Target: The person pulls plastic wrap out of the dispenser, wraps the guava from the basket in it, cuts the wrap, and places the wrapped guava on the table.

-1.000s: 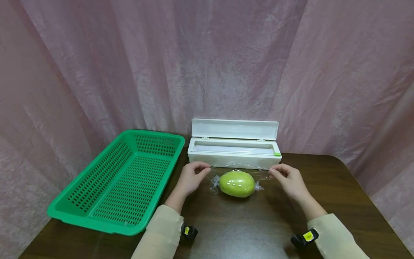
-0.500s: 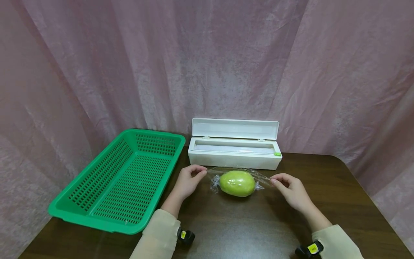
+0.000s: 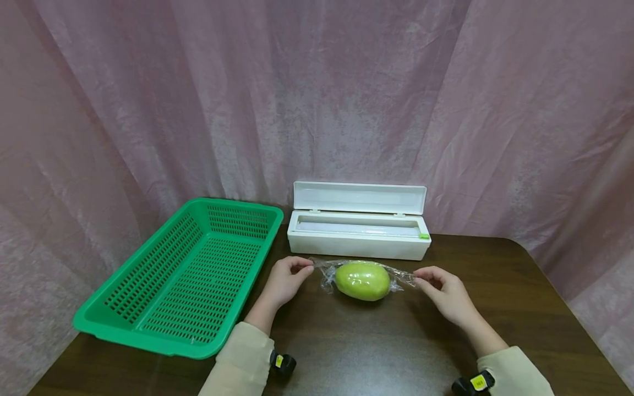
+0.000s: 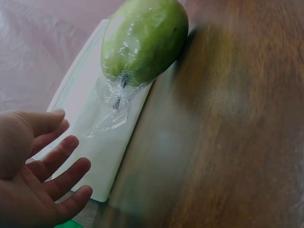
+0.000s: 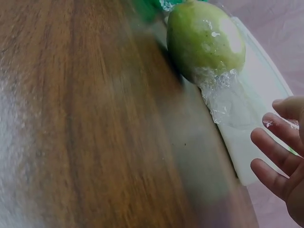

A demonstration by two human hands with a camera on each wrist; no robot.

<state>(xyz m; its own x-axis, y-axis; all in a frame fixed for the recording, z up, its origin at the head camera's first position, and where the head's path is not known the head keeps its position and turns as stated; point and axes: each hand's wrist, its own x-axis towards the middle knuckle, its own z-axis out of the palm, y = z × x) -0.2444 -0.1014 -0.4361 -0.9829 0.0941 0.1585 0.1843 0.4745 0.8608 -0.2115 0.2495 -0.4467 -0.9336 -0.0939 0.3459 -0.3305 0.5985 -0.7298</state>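
Observation:
A green oval fruit [image 3: 363, 281] wrapped in clear cling film lies on the table in front of the white dispenser box [image 3: 356, 248]. Twisted film sticks out at both its ends. Behind it, a gathered strip of cling film [image 3: 400, 274] stretches between the two hands. My left hand [image 3: 280, 287] pinches the strip's left end between thumb and forefinger, the other fingers spread in the left wrist view. At the right end, my right hand [image 3: 448, 296] pinches the film likewise. The film is hard to see near the left fingertips.
The dispenser's lid [image 3: 359, 198] stands up, and a film roll [image 3: 359, 228] lies inside. On the left is a green perforated basket [image 3: 233, 313] with nothing in it. A pink curtain [image 3: 346, 99] hangs behind the brown table [image 3: 366, 352].
Both hands have drawn slightly toward the person, away from the box. The film between them, spread at first, has gathered into a narrow strip behind the fruit. The fruit has stayed in place.

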